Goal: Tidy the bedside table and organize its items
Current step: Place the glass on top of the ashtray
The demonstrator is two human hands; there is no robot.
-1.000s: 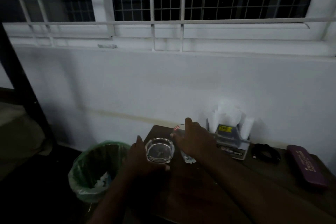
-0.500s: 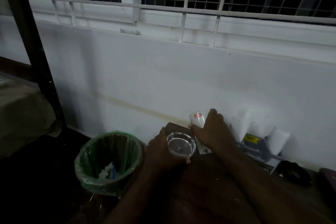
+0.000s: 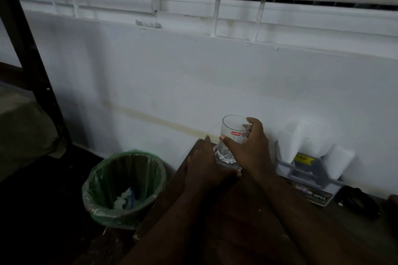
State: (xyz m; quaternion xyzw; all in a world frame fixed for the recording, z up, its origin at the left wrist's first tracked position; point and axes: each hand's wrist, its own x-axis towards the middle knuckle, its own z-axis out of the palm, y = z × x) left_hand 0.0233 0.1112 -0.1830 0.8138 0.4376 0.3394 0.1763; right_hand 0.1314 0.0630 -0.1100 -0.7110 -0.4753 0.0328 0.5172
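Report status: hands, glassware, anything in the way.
Right hand grips Cello tumbler, upright over the ashtray. Left hand holds ashtray on bedside table. Tissue organizer close right.

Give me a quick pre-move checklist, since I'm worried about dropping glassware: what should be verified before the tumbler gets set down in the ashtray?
1. Right hand grips the glass tumbler firmly, thumb in front and fingers behind: ok.
2. Tumbler upright: ok, it leans only slightly.
3. Left hand steadies the glass ashtray: ok, it is wrapped round the ashtray's left side.
4. Tumbler base centred over the ashtray: cannot tell, the hands hide most of the rim.
5. Ashtray clear of the table edge: cannot tell, it sits near the back left corner above the bin.
6. Ashtray empty: cannot tell.
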